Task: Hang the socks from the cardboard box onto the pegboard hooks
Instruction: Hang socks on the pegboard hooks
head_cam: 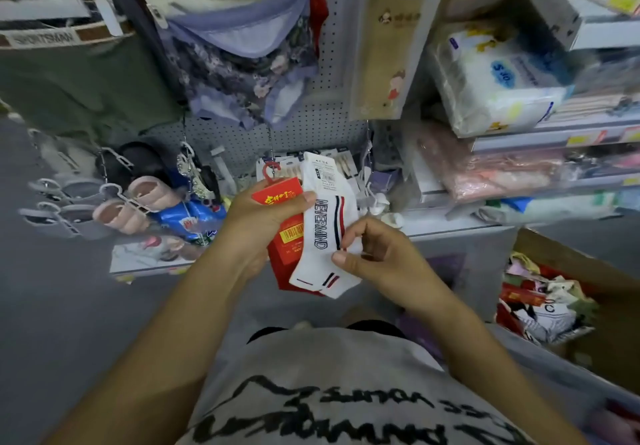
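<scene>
Red sock pack [277,197]: upright in front of the pegboard [311,122], hook on top.
Left hand [266,217]: grips Red sock pack and white sock [325,233] together, thumb across both.
Right hand [377,254]: pinches white sock at its lower edge.
Cardboard box [568,257]: low at far right, loose socks inside.

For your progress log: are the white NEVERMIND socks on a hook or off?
Off: the white socks are held by the left hand and right hand, before the pegboard.
</scene>
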